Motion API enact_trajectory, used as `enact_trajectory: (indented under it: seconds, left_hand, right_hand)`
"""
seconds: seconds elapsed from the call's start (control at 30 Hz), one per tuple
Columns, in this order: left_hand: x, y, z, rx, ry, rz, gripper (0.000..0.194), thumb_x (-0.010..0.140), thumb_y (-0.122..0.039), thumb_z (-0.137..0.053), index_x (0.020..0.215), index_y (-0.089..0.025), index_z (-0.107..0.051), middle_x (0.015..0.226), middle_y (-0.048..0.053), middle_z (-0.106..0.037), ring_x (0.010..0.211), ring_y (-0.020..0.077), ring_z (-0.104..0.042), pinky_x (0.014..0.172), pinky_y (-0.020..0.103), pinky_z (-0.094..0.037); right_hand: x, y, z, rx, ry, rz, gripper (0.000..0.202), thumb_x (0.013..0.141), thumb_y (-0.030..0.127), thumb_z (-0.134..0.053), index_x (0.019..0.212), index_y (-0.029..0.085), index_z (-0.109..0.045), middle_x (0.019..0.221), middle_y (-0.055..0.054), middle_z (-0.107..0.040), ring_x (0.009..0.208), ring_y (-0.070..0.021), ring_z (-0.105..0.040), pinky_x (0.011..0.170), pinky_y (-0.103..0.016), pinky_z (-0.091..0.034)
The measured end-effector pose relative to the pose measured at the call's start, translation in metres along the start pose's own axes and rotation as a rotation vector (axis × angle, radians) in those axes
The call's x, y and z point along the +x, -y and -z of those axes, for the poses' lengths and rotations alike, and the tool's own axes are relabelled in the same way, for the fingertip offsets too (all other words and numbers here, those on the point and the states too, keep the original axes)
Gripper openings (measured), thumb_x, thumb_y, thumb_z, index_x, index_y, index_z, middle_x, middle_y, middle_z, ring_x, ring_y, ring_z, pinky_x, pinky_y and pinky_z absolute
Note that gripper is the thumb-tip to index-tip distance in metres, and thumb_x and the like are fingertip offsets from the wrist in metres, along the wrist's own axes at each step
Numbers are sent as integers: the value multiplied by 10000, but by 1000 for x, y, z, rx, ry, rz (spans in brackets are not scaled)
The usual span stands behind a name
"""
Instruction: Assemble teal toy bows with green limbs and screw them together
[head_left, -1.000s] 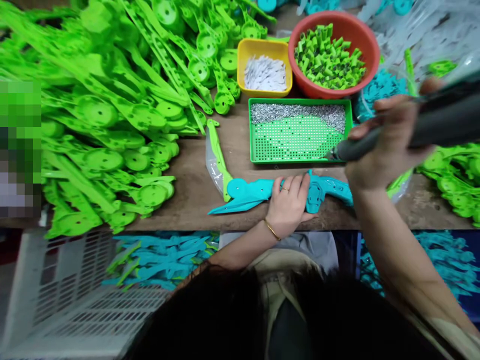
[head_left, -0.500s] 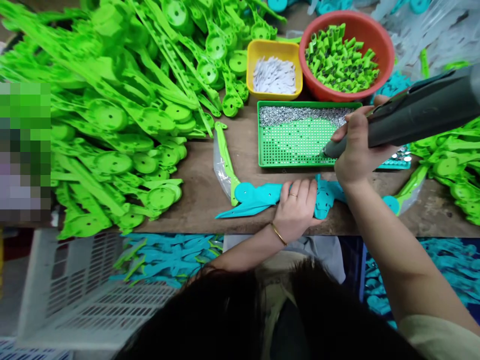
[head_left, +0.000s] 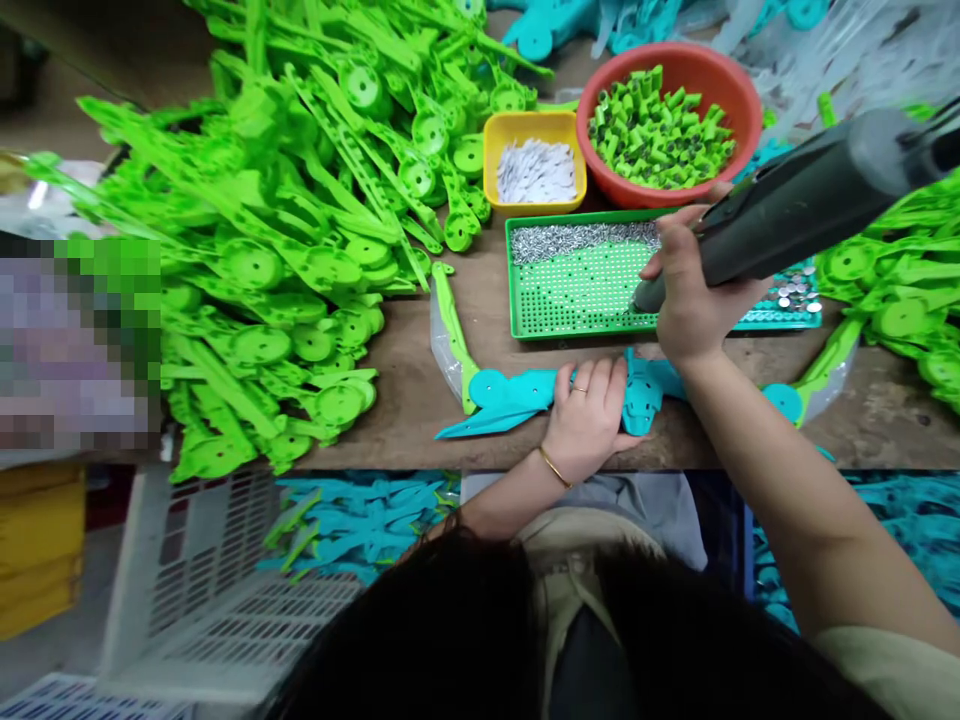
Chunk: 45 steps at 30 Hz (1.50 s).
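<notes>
My left hand lies over the middle of a blue plastic bow-shaped piece near the table's front edge, its fingers wrapped on it. Green curved arms with clear film extend from both ends of that piece. My right hand grips a dark grey power screwdriver, tilted with its tip down at the green perforated tray. Small silver screws fill the back of that tray. Whether a screw sits on the tip is too small to tell.
Heaped green parts cover the left; more lie right. Behind the tray stand a yellow box of white pieces and a red bowl of green pieces. A blue tray holds silver discs. Below is a white crate.
The view has shifted, bringing more of the left side into sight. My left hand stays on the blue piece, and the screwdriver tip remains over the green tray.
</notes>
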<state>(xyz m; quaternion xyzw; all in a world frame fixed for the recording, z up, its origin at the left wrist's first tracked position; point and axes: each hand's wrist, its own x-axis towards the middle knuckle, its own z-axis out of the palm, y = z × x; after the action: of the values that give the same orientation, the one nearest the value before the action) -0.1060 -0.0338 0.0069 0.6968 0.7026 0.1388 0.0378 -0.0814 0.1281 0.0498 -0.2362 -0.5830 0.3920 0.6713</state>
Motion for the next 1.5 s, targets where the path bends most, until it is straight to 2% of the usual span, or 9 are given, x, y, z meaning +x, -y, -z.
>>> enact_trajectory:
  seconds: [0.13, 0.33, 0.73, 0.87, 1.0, 1.13, 1.23, 1.33, 1.5]
  left_hand:
    - [0, 1, 1, -13, 26, -4, 947, 792, -726, -621, 1415, -27, -480, 1315, 204, -608, 1199, 311, -551, 1085, 461, -353]
    - [0, 0, 1, -4, 40, 7, 882, 846, -713, -550, 1420, -47, -481, 1314, 205, -605, 1210, 319, -546, 1092, 473, -348]
    - [-2, 1, -5, -6, -4, 4, 896, 863, -733, -490, 1417, -29, -480, 1294, 219, -607, 1204, 329, -549, 1092, 495, -340]
    - [0, 1, 4, -51, 31, 9, 896, 821, -699, -601, 1411, -36, -483, 1292, 211, -604, 1189, 323, -554, 1075, 480, -355]
    - [-6, 12, 14, -79, 11, 23, 957, 729, -657, -741, 1402, -25, -486, 1273, 210, -609, 1184, 324, -553, 1055, 451, -363]
    - [-14, 20, 25, -31, 65, 67, 1029, 658, -635, -810, 1425, -39, -469, 1289, 221, -592, 1180, 343, -544, 1041, 464, -373]
    - [-9, 13, 35, -2, 121, 78, 1042, 657, -681, -781, 1449, -86, -456, 1353, 237, -547, 1219, 377, -505, 1024, 500, -378]
    - [10, 0, 41, -37, 146, 6, 859, 761, -696, -677, 1379, -118, -528, 1350, 206, -554, 1238, 363, -483, 1041, 488, -369]
    - [42, -9, 34, -61, 203, 13, 466, 858, -523, -673, 1039, -94, -653, 1058, 153, -627, 1075, 305, -546, 941, 404, -432]
  right_hand:
    - [10, 34, 14, 43, -55, -4, 270, 765, 442, -791, 946, 274, -684, 778, 59, -695, 442, -59, -540, 419, -242, -452]
    - [-7, 70, 61, -76, 8, -5, 211, 798, 373, -762, 1005, 346, -731, 808, 57, -696, 469, -54, -528, 408, -224, -442]
    - [-35, 45, 85, -208, 37, -83, 251, 818, 407, -739, 1029, 317, -636, 672, 64, -498, 464, -70, -505, 425, -232, -460]
    - [-31, 54, 81, -256, 48, -150, 352, 773, 494, -763, 1012, 293, -600, 650, 71, -539, 450, -92, -519, 416, -264, -470]
    - [1, 62, 58, -147, -37, -129, 398, 728, 474, -805, 989, 240, -616, 709, 64, -653, 417, -73, -515, 370, -247, -410]
    - [27, 31, 33, -99, -113, -2, 427, 734, 584, -767, 947, 246, -615, 773, 44, -665, 453, -73, -522, 446, -289, -468]
    - [25, -3, 23, -238, -78, -96, 554, 715, 778, -641, 977, 294, -580, 765, 17, -660, 496, -114, -521, 508, -364, -522]
    - [15, -21, 23, -314, -21, -184, 568, 708, 834, -579, 988, 341, -546, 752, 18, -658, 534, -136, -521, 546, -402, -543]
    - [6, -28, 27, -343, 63, -200, 514, 754, 832, -525, 991, 377, -557, 804, 24, -658, 551, -115, -501, 574, -390, -554]
